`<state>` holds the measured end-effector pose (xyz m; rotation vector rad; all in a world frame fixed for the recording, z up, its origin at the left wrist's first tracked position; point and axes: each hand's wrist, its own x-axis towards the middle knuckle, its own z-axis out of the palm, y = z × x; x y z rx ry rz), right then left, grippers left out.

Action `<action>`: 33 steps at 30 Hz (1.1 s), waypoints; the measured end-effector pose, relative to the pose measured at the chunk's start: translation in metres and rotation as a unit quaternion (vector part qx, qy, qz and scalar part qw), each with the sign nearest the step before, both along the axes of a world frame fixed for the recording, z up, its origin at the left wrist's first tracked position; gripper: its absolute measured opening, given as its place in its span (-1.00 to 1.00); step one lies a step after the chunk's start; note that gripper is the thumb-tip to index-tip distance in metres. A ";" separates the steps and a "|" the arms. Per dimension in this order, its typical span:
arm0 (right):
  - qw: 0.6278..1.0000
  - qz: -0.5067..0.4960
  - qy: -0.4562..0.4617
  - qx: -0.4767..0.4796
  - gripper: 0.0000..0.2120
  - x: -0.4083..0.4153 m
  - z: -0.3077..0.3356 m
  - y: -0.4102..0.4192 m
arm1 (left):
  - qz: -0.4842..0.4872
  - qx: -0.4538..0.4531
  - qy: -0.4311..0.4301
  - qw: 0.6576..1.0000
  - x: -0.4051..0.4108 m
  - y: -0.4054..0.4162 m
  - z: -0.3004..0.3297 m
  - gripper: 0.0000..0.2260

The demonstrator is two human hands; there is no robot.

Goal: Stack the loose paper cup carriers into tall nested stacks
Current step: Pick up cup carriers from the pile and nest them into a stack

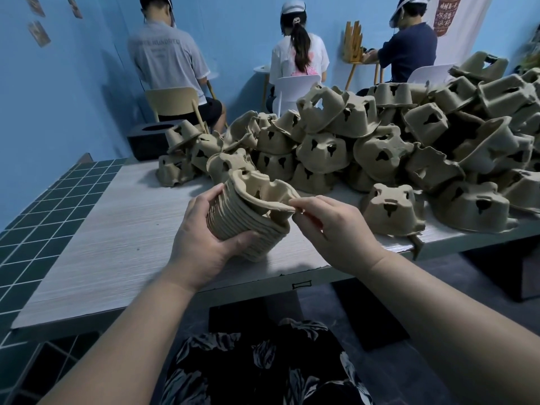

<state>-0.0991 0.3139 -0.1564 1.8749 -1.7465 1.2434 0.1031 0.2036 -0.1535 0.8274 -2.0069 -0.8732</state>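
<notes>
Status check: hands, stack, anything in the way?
Left hand grips nested carrier stack. Right hand pinches top carrier's rim. Loose carrier pile behind, nothing blocking.

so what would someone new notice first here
A big heap of loose carriers covers the right half of the table. Front and centre, the left hand grips a nested stack, tilted, while the right hand pinches its top rim. Three people sit at the blue back wall, facing away.

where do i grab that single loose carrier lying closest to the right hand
Take the carrier by its domed top, from above. It lies upside down with its rim flat on the table, so the rim gives no grip, and the pile crowds its far side.
</notes>
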 end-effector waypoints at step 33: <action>0.952 -0.203 -0.021 0.230 -0.46 0.020 0.007 -0.118 | 0.060 -0.020 -0.015 0.998 0.050 -0.063 -0.002 -0.10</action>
